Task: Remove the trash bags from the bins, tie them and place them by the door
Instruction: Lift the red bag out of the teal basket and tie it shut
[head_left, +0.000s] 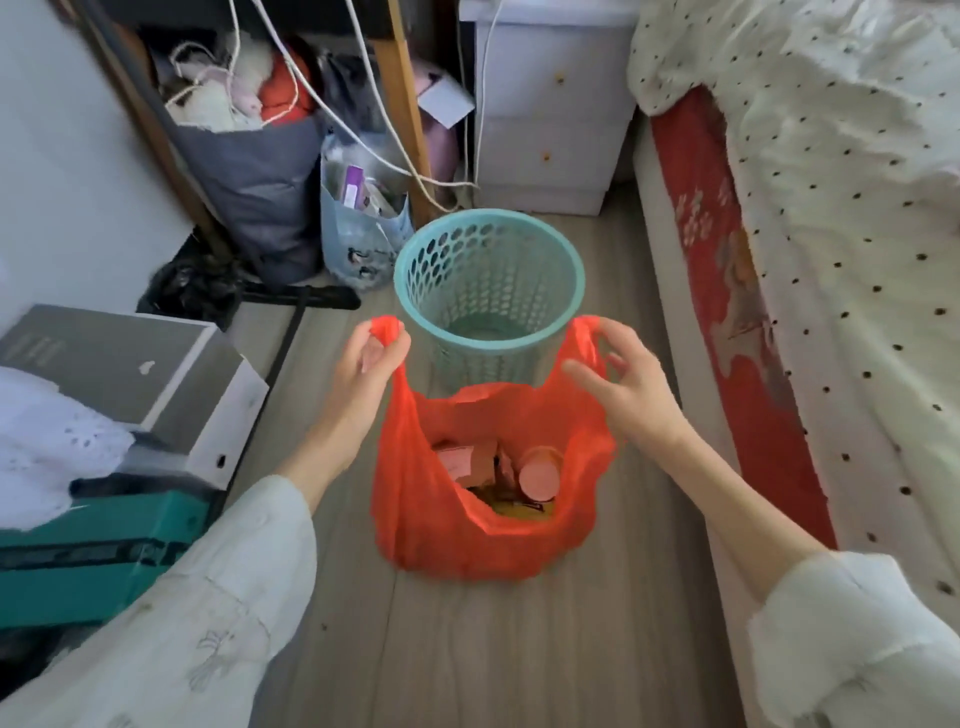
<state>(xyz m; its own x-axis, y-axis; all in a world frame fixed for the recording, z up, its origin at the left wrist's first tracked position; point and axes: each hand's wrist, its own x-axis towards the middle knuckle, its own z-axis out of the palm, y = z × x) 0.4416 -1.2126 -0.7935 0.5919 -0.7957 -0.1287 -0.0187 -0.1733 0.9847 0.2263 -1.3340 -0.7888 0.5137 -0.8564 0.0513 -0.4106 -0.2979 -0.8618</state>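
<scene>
An orange plastic trash bag (441, 525) stands on the wooden floor in front of me, its mouth open, with paper scraps and a round pink lid showing inside. My left hand (371, 364) pinches the bag's left handle and holds it up. My right hand (631, 379) holds the right handle, thumb and forefinger around the plastic, the other fingers spread. Just behind the bag stands a teal perforated bin (488, 280) with no bag in it.
A bed with a dotted white cover (841, 218) runs along the right. At the left are grey boxes (135, 374) and a teal case (98, 551). Behind the bin stand a white drawer unit (545, 114), full bags (358, 218), hanging cords and a wooden table leg.
</scene>
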